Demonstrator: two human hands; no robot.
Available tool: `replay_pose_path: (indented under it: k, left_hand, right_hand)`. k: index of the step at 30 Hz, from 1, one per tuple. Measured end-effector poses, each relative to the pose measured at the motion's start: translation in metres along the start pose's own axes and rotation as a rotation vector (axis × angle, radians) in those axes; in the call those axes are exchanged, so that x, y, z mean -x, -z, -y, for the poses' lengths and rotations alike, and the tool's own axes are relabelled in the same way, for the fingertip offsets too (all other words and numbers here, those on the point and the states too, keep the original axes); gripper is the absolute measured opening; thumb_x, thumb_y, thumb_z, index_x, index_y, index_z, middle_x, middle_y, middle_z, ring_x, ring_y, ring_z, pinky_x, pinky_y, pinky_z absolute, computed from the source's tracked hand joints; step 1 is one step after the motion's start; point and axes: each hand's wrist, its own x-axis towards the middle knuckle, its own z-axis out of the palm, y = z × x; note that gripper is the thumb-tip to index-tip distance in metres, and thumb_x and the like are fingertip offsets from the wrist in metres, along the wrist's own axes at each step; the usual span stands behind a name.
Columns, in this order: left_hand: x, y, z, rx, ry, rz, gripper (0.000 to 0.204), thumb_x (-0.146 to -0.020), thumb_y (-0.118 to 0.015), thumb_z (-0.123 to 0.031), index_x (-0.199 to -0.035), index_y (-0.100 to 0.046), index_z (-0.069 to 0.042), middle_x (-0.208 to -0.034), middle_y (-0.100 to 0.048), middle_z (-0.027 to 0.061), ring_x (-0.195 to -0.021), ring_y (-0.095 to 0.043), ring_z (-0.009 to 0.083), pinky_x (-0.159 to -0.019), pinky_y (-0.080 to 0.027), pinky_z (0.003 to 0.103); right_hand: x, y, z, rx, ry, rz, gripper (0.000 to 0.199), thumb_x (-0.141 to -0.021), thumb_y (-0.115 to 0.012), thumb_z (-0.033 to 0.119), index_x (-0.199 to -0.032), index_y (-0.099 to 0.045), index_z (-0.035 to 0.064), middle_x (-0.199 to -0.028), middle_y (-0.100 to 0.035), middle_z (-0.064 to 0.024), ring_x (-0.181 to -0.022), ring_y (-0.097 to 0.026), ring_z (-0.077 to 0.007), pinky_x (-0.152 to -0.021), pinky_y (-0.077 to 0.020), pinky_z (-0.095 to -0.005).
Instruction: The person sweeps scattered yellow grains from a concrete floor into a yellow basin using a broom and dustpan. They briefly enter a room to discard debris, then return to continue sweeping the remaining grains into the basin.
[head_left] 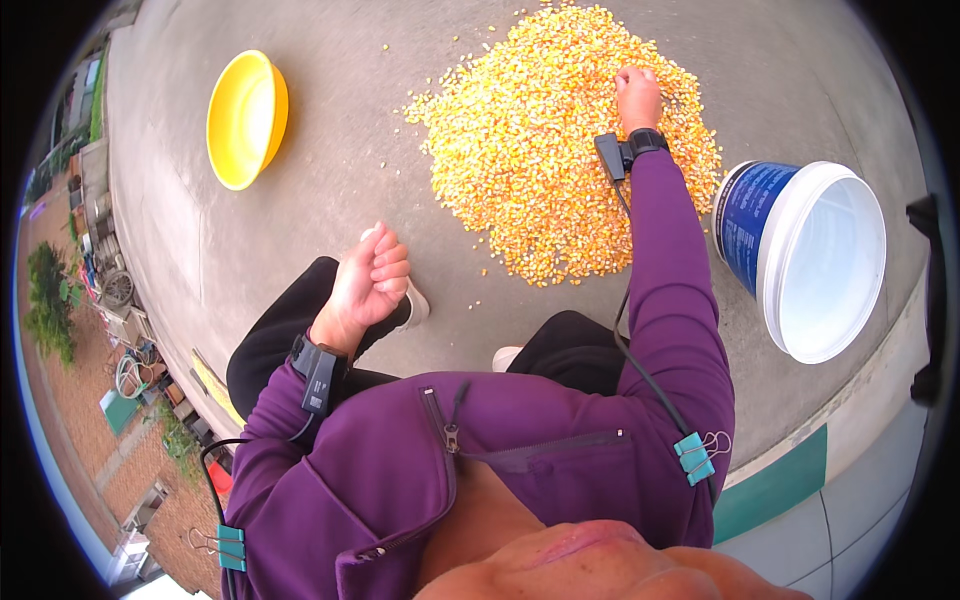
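Observation:
A broad pile of loose yellow corn kernels (540, 150) lies on the concrete ground in front of me. My right hand (638, 98) is over the pile's far right part with its fingers curled together; whatever they grip is too small to make out. Above my left knee, short of the pile, my left hand (373, 275) is closed with its fingers folded into the palm, and the inside of the fist is hidden. Both wrists wear black straps with small devices.
A yellow basin (247, 120) stands at the far left. To the right of the pile, a white bucket with a blue label (825, 262) leans with its mouth toward me. Stray kernels are scattered around the pile. Cables run along both sleeves, held by teal clips (695, 458).

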Motion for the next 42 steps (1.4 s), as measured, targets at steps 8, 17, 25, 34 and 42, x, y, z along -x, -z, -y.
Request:
replay_pose_path:
  k: [8, 17, 25, 34, 42]
  left_hand:
    - [-0.021, -0.019, 0.003, -0.089, 0.041, 0.040, 0.031, -0.090, -0.037, -0.028, -0.063, -0.033, -0.012, -0.055, -0.028, -0.0047, -0.046, -0.027, 0.0043, -0.039, -0.025, 0.017]
    - [-0.071, -0.056, 0.014, -0.279, 0.073, 0.093, 0.029, -0.091, -0.032, -0.028, -0.068, -0.040, -0.010, -0.059, -0.040, -0.0022, -0.054, -0.042, 0.0090, -0.048, -0.039, 0.021]
    - [-0.107, -0.051, 0.020, -0.380, 0.101, 0.076, 0.029, -0.091, -0.031, -0.029, -0.078, -0.045, -0.007, -0.069, -0.048, 0.0017, -0.063, -0.049, 0.0135, -0.056, -0.042, 0.027]
    - [-0.120, -0.080, -0.071, -0.066, 0.166, 0.456, 0.034, -0.089, -0.034, -0.025, -0.058, -0.032, -0.012, -0.053, -0.027, -0.0039, -0.047, -0.028, 0.0068, -0.042, -0.024, 0.020]
    - [-0.116, -0.089, -0.093, -0.055, 0.138, 0.481, 0.034, -0.090, -0.034, -0.021, -0.058, -0.033, -0.009, -0.056, -0.029, -0.0015, -0.048, -0.029, 0.0069, -0.043, -0.025, 0.020]
  right_hand:
    - [-0.001, 0.016, -0.021, -0.606, -0.163, -0.018, 0.014, -0.070, -0.062, 0.020, -0.073, -0.062, 0.0062, -0.070, -0.059, -0.0050, -0.066, -0.056, -0.0154, -0.060, -0.0440, -0.0273]
    - [0.110, 0.118, 0.127, -0.785, 0.539, 0.211, 0.005, -0.070, -0.058, 0.010, -0.071, -0.056, 0.0054, -0.074, -0.051, -0.0069, -0.073, -0.050, -0.0229, -0.063, -0.0413, -0.0312]
    - [0.152, 0.126, 0.154, -0.628, 0.706, 0.142, 0.020, -0.068, -0.059, 0.016, -0.085, -0.058, 0.0070, -0.084, -0.053, -0.0066, -0.081, -0.051, -0.0226, -0.068, -0.0433, -0.0330]
    - [0.171, 0.099, -0.033, -0.064, -0.537, 0.234, 0.059, -0.071, -0.062, 0.038, -0.109, -0.047, -0.0037, -0.101, -0.052, -0.0216, -0.091, -0.052, -0.0307, -0.081, -0.0404, -0.0362]
    - [0.152, 0.020, 0.038, -0.400, -0.520, 0.020, 0.048, -0.070, -0.065, 0.025, -0.107, -0.046, -0.0003, -0.091, -0.055, -0.0163, -0.084, -0.053, -0.0275, -0.075, -0.0434, -0.0350]
